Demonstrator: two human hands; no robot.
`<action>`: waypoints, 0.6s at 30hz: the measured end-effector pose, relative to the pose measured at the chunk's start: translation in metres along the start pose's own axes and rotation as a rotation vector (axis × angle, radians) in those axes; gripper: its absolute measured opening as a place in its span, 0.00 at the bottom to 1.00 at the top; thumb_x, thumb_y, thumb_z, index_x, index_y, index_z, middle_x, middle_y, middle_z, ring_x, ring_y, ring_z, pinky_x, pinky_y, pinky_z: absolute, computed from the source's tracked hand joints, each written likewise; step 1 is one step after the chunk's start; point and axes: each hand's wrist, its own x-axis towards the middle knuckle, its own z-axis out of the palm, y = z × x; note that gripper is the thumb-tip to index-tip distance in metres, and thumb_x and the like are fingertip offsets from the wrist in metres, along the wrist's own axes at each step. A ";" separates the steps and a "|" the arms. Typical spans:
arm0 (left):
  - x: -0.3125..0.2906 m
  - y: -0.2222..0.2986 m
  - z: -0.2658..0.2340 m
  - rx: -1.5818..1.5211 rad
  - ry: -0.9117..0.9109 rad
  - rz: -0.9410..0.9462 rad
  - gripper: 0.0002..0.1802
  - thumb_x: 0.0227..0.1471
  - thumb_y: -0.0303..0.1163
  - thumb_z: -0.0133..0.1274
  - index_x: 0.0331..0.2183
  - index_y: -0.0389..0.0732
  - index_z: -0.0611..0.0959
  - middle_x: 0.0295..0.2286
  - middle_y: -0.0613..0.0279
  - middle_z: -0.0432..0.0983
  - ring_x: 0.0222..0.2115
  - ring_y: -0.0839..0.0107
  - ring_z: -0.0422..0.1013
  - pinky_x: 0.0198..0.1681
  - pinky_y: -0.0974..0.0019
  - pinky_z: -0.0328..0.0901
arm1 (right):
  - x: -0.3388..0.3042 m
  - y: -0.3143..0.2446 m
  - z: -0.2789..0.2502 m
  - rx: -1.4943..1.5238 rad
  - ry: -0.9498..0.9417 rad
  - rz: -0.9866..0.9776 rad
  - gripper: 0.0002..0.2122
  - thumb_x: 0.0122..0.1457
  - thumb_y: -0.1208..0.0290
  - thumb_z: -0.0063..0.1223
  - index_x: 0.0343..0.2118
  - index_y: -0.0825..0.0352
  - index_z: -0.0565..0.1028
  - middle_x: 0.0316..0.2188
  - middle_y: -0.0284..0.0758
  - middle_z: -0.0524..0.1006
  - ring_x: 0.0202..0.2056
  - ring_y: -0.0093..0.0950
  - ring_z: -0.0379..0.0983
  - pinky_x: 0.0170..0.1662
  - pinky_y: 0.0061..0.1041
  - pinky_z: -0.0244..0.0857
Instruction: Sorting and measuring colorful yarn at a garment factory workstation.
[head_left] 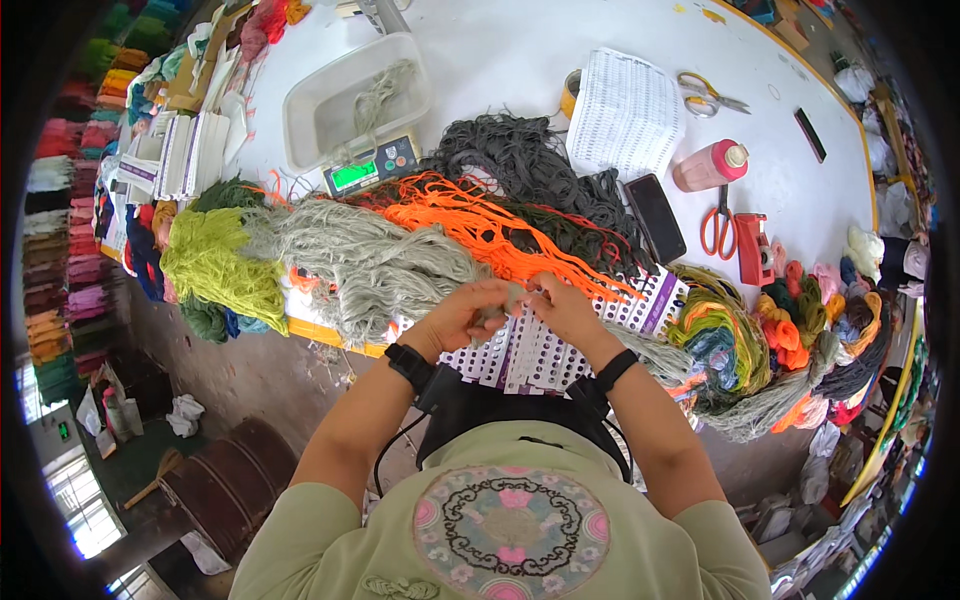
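Note:
My left hand is curled at the table's near edge, its fingers closed on a small bunch of grey-green yarn. Against the same bunch, the fingertips of my right hand are pinched together. Just below both hands lie white card strips punched with rows of holes. A long heap of grey-green yarn spreads left of my left hand. Bright orange yarn runs just beyond my fingers, with charcoal yarn behind it.
A scale with a green display adjoins a clear plastic tub. Lime yarn lies left. Toward the right are a phone, a pink bottle, red-handled scissors, a red tape dispenser and multicoloured skeins.

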 end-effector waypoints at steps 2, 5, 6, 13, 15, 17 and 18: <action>0.002 -0.002 0.011 0.161 0.045 -0.071 0.12 0.57 0.30 0.45 0.42 0.41 0.78 0.29 0.63 0.77 0.17 0.82 0.64 0.13 0.80 0.53 | 0.000 -0.005 -0.002 -0.054 0.027 -0.025 0.14 0.55 0.59 0.56 0.39 0.61 0.72 0.25 0.41 0.77 0.26 0.38 0.75 0.31 0.35 0.67; 0.022 -0.018 0.005 0.531 0.169 -0.168 0.18 0.55 0.26 0.43 0.48 0.43 0.76 0.31 0.60 0.79 0.18 0.80 0.69 0.14 0.80 0.54 | 0.000 -0.015 -0.008 0.244 -0.172 0.152 0.19 0.53 0.55 0.59 0.42 0.63 0.73 0.28 0.42 0.79 0.29 0.38 0.76 0.33 0.35 0.68; 0.029 -0.026 0.002 0.762 0.152 -0.067 0.19 0.54 0.25 0.44 0.48 0.43 0.76 0.31 0.60 0.79 0.19 0.79 0.70 0.14 0.80 0.55 | 0.001 -0.012 -0.008 0.272 -0.205 0.148 0.20 0.53 0.58 0.59 0.44 0.66 0.72 0.27 0.39 0.78 0.25 0.30 0.74 0.31 0.29 0.67; 0.020 0.001 -0.026 0.230 0.137 -0.101 0.09 0.55 0.28 0.51 0.39 0.38 0.76 0.33 0.57 0.78 0.22 0.80 0.72 0.14 0.82 0.57 | -0.002 -0.004 0.003 -0.210 -0.043 -0.011 0.19 0.57 0.56 0.54 0.48 0.59 0.71 0.23 0.38 0.77 0.25 0.33 0.76 0.30 0.32 0.67; -0.020 0.027 -0.032 0.068 0.157 -0.010 0.08 0.56 0.30 0.52 0.37 0.38 0.76 0.34 0.57 0.76 0.23 0.81 0.70 0.13 0.84 0.55 | -0.001 -0.009 -0.001 -0.147 -0.127 0.055 0.22 0.58 0.43 0.45 0.47 0.53 0.70 0.26 0.39 0.78 0.34 0.42 0.76 0.36 0.41 0.67; -0.061 0.042 -0.067 -0.153 0.132 0.202 0.06 0.57 0.29 0.51 0.37 0.40 0.75 0.32 0.60 0.75 0.21 0.83 0.66 0.13 0.86 0.54 | -0.001 -0.011 0.002 -0.163 -0.050 0.009 0.16 0.58 0.55 0.50 0.46 0.57 0.70 0.19 0.36 0.74 0.25 0.37 0.75 0.30 0.34 0.66; -0.078 0.055 -0.070 -0.216 0.125 0.351 0.05 0.57 0.29 0.51 0.37 0.40 0.75 0.31 0.61 0.75 0.20 0.83 0.65 0.14 0.85 0.54 | -0.001 -0.011 0.003 -0.158 -0.052 0.010 0.16 0.58 0.55 0.50 0.46 0.57 0.70 0.19 0.36 0.74 0.25 0.37 0.75 0.30 0.34 0.66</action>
